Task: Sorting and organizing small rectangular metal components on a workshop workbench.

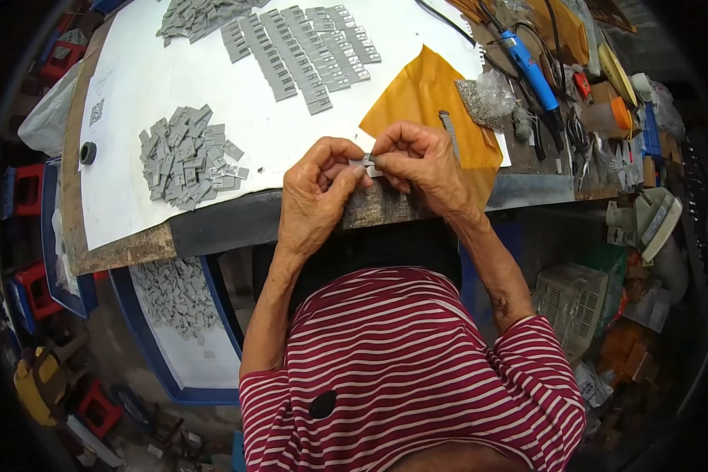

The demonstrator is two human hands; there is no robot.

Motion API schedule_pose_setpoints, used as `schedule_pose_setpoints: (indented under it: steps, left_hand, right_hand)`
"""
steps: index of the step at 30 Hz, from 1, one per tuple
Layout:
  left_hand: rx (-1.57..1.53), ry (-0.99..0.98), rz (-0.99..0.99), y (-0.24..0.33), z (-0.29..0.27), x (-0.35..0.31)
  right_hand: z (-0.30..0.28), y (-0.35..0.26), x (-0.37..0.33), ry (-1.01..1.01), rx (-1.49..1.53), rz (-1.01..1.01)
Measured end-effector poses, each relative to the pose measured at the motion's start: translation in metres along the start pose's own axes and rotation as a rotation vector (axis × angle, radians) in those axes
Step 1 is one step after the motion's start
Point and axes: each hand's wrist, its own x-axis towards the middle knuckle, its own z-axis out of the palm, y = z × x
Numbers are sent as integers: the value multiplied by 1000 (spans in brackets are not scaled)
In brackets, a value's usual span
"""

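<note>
At the table's front edge, my left hand [316, 189] and my right hand [425, 164] meet with fingertips pinched. Between them they hold a small flat grey piece [364, 163], mostly hidden by the fingers. To the left lies a loose heap of similar grey rectangular pieces [189, 161] on a white sheet [267, 141]. Farther off, more grey pieces [291, 59] are laid in slanting rows, with another heap [200, 17] beside them. Close by my right hand, an amber sheet [413, 90] carries a dark narrow strip [448, 130].
A clear bag of tiny metal parts [480, 102] rests on the amber sheet's right side. Past it lie a blue corded power screwdriver [527, 67] and cables. A black ring [87, 153] sits far left. Below the table, a blue tray [200, 396] holds many grey pieces.
</note>
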Motion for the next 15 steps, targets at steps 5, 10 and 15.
schedule_pose_setpoints:
  steps: [5, 10, 15]
  left_hand:
    - [23, -23, -16, -4, -4, 0]
    - [6, -9, -27, -4, -4, -1]
    - [13, -12, -46, -2, -7, -2]
  right_hand:
    - [0, 1, 1, -6, -13, 23]
    - [2, 1, 3, 0, -5, 42]
    - [2, 2, 4, -51, -14, 53]
